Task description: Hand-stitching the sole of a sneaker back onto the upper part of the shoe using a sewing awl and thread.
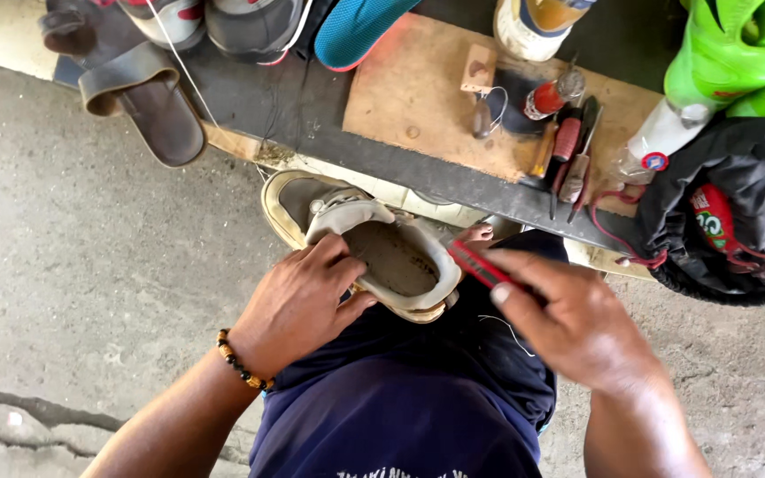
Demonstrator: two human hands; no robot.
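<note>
My right hand [577, 327] has thumb and fingers pinched tight on a slim red-handled tool [482, 265], its tip aimed at the heel rim of the worn shoe [382, 252] lying on my knee. My left hand [298, 305] is curled around the shoe's near side, fingers pressed together on the edge and thumb hooked under, bracing it. A beaded bracelet [241, 361] sits on that wrist.

The shoe rests sole side up, I think, tilted across my thigh, touching both hands. To do this well, I reckon the left has to clamp firmly so the shoe can't twist, and the tool should work at a shallow angle along the rim, pushing away from my left thumb, which lies near the tip. A slip toward that thumb is the risk I'd watch.

Outward now: a loose pale thread [511, 329] trails over my dark trousers [400, 407], just beside the right hand; it could snag. Ahead, the edge of the low wooden board [409, 97] runs close beyond the shoe, crowded with small tools [568, 150], a bottle [555, 93] and other shoes [250, 26]. A black bag [737, 212] sits near my right elbow's swing, so room is tight there. A dark sandal [148, 106] overhangs the board at left. Concrete ground [64, 292] lies to my left, the freer side for moving.
</note>
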